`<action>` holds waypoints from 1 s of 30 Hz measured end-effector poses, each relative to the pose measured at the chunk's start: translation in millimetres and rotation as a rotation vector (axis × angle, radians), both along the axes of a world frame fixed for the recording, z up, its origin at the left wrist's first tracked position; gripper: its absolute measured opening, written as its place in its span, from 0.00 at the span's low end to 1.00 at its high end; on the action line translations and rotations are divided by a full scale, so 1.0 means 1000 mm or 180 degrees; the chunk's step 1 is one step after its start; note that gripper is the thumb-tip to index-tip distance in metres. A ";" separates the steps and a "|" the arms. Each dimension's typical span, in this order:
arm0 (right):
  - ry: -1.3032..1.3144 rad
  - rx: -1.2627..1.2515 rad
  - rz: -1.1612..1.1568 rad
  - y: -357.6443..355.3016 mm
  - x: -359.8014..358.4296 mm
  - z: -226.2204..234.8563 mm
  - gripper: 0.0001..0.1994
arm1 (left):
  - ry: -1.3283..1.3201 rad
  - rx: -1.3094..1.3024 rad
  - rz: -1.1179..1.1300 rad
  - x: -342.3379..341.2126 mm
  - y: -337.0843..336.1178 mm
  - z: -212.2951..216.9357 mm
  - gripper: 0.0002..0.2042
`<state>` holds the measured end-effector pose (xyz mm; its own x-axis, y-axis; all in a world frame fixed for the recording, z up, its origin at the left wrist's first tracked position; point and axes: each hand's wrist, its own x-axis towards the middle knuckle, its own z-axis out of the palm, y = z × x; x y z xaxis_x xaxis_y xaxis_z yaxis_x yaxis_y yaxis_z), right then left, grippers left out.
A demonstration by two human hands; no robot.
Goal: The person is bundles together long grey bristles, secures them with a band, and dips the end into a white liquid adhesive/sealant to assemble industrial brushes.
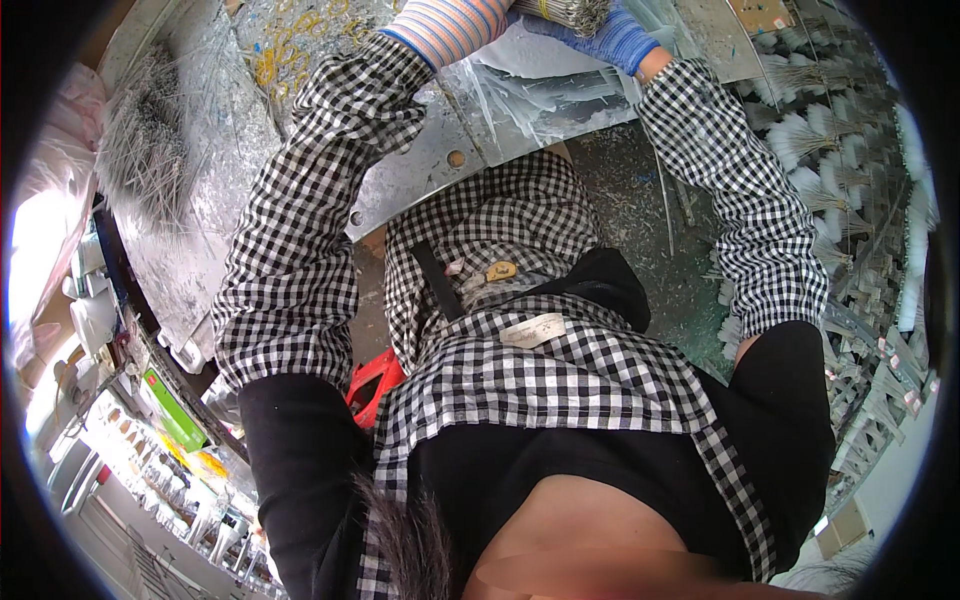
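Note:
At the top edge of the head view, a thick bundle of thin wires [568,12] sits between my two hands, its cut ends toward the right. My right hand [605,42], in a blue striped glove, is closed around the bundle from below. My left hand [452,30], in an orange, white and blue striped glove, is at the bundle's left end; its fingers are cut off by the frame. Under the hands, clear plastic strips and film [540,95] lie on the metal worktable [420,165].
Yellow rubber bands [290,55] are scattered at the far left of the table. A heap of loose thin wires [150,135] lies at its left side. White-bristled brushes with wire stems [815,140] crowd the right. A red plastic object [375,385] stands beside my lap.

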<state>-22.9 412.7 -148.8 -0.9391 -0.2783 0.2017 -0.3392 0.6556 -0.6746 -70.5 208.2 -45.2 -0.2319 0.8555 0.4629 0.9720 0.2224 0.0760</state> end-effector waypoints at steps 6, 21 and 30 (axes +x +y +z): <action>0.0641 0.1284 -0.0246 -0.051 0.015 0.064 0.15 | -0.1270 0.0680 0.0492 0.009 -0.042 -0.014 0.14; -0.0251 -0.1434 -0.0261 -0.151 0.176 0.146 0.09 | -0.6521 0.6326 -0.0762 0.162 -0.221 -0.046 0.20; -0.0641 -0.1285 0.0083 -0.174 0.175 0.133 0.09 | -0.5531 0.5998 0.1259 0.171 -0.243 -0.074 0.17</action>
<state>152.3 239.1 -15.5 -0.9644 -0.2390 0.1131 -0.1880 0.3194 -0.9288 100.5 -34.4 -119.1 -0.9354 -0.0905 -0.3418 -0.1078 -0.8477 0.5194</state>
